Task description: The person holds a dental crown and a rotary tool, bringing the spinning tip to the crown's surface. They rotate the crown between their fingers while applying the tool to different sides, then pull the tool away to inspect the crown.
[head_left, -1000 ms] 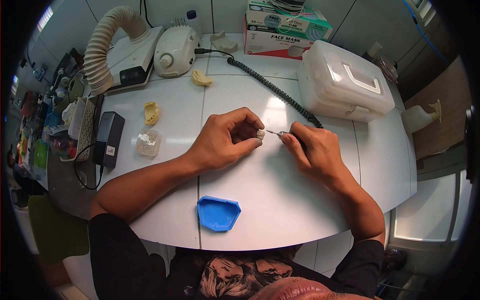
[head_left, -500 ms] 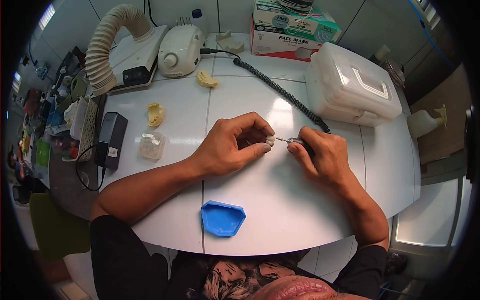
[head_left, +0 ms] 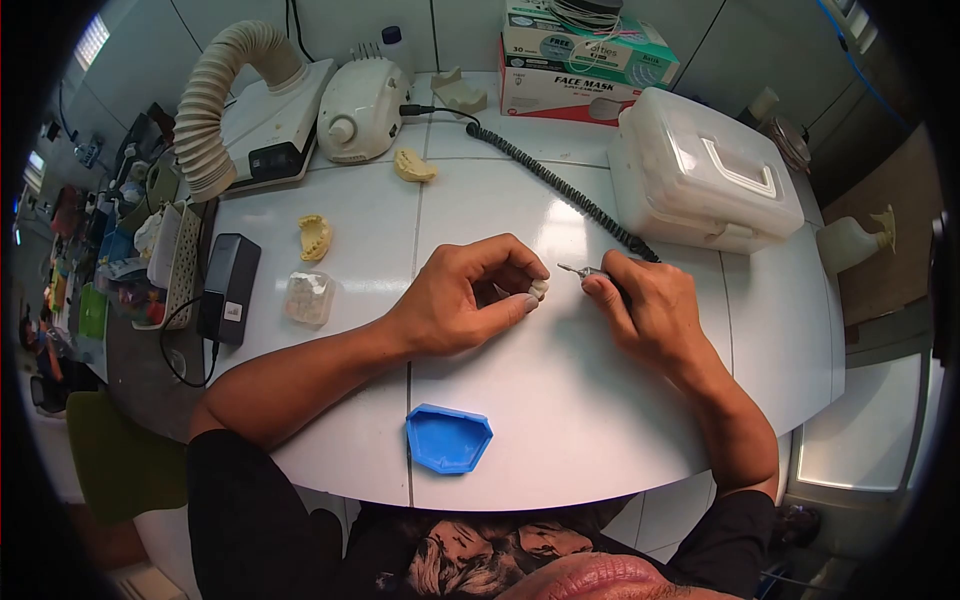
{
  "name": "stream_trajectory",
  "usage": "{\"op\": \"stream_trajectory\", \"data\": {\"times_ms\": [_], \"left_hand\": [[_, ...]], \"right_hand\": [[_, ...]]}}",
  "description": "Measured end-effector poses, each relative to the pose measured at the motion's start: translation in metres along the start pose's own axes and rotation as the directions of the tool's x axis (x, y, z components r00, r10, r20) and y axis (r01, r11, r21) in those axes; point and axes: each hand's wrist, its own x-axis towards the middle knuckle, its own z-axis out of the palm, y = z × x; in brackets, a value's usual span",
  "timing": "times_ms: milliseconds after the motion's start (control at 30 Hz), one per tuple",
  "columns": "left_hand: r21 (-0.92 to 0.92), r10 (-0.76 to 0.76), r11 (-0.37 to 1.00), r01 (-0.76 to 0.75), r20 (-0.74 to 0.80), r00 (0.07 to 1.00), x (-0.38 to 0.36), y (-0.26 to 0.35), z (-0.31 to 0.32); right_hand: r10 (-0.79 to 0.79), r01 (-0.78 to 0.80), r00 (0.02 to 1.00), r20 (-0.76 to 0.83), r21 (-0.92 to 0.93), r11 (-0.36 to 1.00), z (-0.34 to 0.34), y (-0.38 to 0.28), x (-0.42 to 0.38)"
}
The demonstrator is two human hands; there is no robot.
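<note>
Blue tray (head_left: 448,438) near, coiled cord (head_left: 560,190) behind right hand (head_left: 650,315)

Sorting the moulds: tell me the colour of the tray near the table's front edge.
Blue tray, seen clearly in the head view.

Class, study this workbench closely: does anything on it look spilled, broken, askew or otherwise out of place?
Nothing stands out. The left hand pinches a small white piece; the right hand holds a handpiece just short of it. The blue tray and the yellow casts lie loose but whole on the table, with no spill.
</note>
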Motion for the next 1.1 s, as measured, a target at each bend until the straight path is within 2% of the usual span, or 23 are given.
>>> {"op": "stream_trajectory", "data": {"times_ms": [233, 333, 533, 633, 833, 1033, 1100], "left_hand": [[-0.033, 0.018, 0.999, -0.019, -0.003, 1.0, 0.001, -0.005, -0.001], [-0.079, 0.058, 0.995, -0.063, -0.054, 0.997, 0.002, -0.012, 0.001], [-0.117, 0.039, 0.992, -0.047, -0.076, 0.996, -0.001, -0.009, -0.001], [-0.125, -0.032, 0.992, 0.03, -0.014, 0.999, -0.001, 0.001, -0.003], [-0.061, 0.007, 0.998, -0.006, 0.008, 1.0, -0.003, -0.003, -0.001], [-0.142, 0.045, 0.989, -0.048, -0.021, 0.999, -0.001, -0.009, 0.003], [-0.134, 0.01, 0.991, -0.01, -0.001, 1.0, -0.003, -0.008, 0.003]], "right_hand": [[0.001, -0.001, 1.0, 0.02, -0.003, 1.0, 0.001, 0.001, 0.001], [-0.005, 0.005, 1.0, 0.025, -0.007, 1.0, 0.001, 0.001, 0.0], [0.021, -0.021, 0.998, 0.06, -0.009, 1.0, -0.003, -0.002, 0.001], [0.003, -0.004, 0.999, 0.045, 0.012, 1.0, -0.002, 0.0, -0.001], [-0.014, 0.012, 1.0, 0.027, 0.048, 0.999, -0.003, -0.004, -0.002], [-0.043, 0.04, 0.998, 0.053, 0.051, 0.998, 0.0, -0.006, -0.005], [-0.029, 0.027, 0.998, 0.054, 0.034, 0.999, 0.002, -0.005, -0.007]]}}
